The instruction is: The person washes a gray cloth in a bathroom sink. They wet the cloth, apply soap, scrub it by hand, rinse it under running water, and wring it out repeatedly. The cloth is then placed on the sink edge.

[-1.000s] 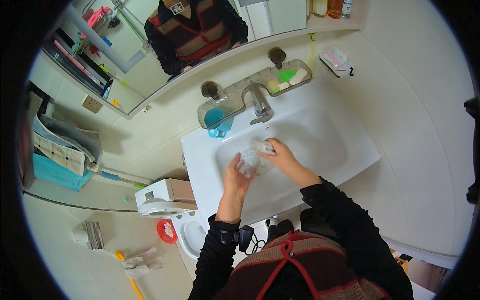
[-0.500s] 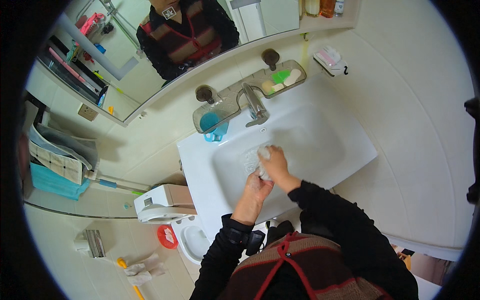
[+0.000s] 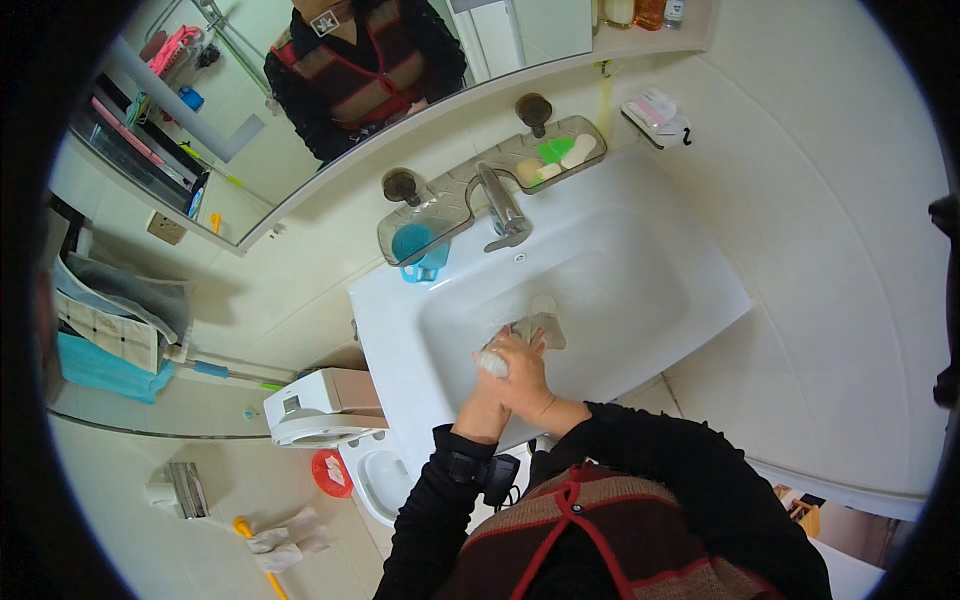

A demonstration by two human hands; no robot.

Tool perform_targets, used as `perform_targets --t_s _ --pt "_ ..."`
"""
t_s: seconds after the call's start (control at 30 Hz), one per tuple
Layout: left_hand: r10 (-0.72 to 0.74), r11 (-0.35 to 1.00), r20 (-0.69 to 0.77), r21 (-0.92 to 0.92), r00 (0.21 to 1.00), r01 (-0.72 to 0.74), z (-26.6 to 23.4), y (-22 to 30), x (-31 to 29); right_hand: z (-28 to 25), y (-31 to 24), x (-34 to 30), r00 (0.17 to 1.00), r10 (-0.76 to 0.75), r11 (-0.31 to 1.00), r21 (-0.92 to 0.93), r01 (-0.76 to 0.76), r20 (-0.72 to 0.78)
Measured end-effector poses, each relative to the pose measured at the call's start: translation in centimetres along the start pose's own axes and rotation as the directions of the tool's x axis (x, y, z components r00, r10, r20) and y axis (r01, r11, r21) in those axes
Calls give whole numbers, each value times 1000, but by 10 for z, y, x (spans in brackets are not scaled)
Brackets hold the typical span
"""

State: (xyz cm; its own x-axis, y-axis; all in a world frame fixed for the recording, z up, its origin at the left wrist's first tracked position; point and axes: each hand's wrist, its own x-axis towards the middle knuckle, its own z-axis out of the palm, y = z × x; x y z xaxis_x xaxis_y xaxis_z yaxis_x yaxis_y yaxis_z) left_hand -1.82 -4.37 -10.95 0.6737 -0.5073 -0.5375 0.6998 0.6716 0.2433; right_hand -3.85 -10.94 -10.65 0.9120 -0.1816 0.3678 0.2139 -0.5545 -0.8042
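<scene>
Over the white washbasin (image 3: 650, 300), both my hands are closed round a wet, soapy grey-white cloth (image 3: 546, 330). One end of it hangs out past my fingers into the basin, and a white, foamy bunch shows at the other side. My right hand (image 3: 525, 375) lies on top with its fingers wrapped over the cloth. Beneath it, my left hand (image 3: 485, 408) grips from below, its fingers partly hidden. What exact kind of cloth it is, I cannot make out. Behind the hands stands the chrome tap (image 3: 505, 215).
A translucent shelf (image 3: 455, 205) behind the tap holds a blue cup (image 3: 425, 260), soap and a green piece. A mirror (image 3: 350, 100) rises above. To the left are a toilet (image 3: 385, 485), a red bin (image 3: 332, 473) and hanging towels (image 3: 115, 365).
My hands have drawn nearer to me and to the left, with the right now over the left. The cloth was bunched before; now one end hangs loose.
</scene>
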Motion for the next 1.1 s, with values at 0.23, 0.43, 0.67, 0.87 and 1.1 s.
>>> perform_targets --t_s 0.23,0.43,0.67,0.87,1.1 --pt "-78 923 111 385 991 30 25 9 -16 -56 39 79 781 578 807 -24 -590 236" --pt "302 11 118 992 946 -127 -1 37 -21 -99 55 109 601 641 672 29 -740 477" --pt "372 296 94 931 923 -214 -39 91 -9 -133 69 101 531 448 852 -165 -496 719" --pt "43 322 281 904 959 -280 -9 25 8 -108 41 98 520 350 498 315 -808 779" --pt "110 230 275 928 955 -293 4 28 13 -136 -29 117 530 113 415 445 -793 840"
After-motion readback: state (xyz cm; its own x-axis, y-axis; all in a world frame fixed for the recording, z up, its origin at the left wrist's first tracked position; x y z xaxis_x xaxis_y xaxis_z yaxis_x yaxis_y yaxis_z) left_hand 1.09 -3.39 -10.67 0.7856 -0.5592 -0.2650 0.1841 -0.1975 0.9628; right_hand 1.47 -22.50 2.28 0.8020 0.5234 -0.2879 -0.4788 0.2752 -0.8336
